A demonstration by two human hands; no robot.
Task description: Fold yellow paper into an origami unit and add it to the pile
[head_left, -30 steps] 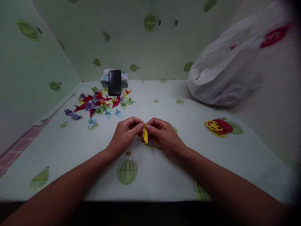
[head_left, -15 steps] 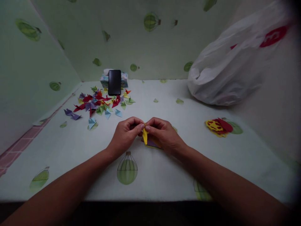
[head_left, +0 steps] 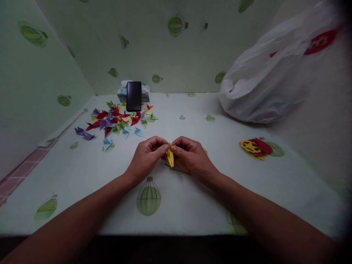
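Note:
A narrow piece of folded yellow origami paper (head_left: 170, 158) hangs point down between my two hands, its top end pinched at the fingertips. My left hand (head_left: 148, 156) grips it from the left with thumb and forefinger. From the other side my right hand (head_left: 194, 156) does the same, and its thumb nearly meets the left one. Just beneath, partly hidden by my right hand, lies a small stack of paper sheets (head_left: 178, 167) with purple on top and a yellow edge.
Many folded paper cranes (head_left: 115, 121) in several colours lie at the back left. Behind them a black phone (head_left: 134, 96) leans on a tissue box (head_left: 122, 95). A large white plastic bag (head_left: 255, 84) stands back right. Red and yellow cut-out shapes (head_left: 254, 147) lie at the right.
The yellow paper has tilted slightly, and its lower tip sits a little higher and to the right. Both hands have kept almost the same place and pinch.

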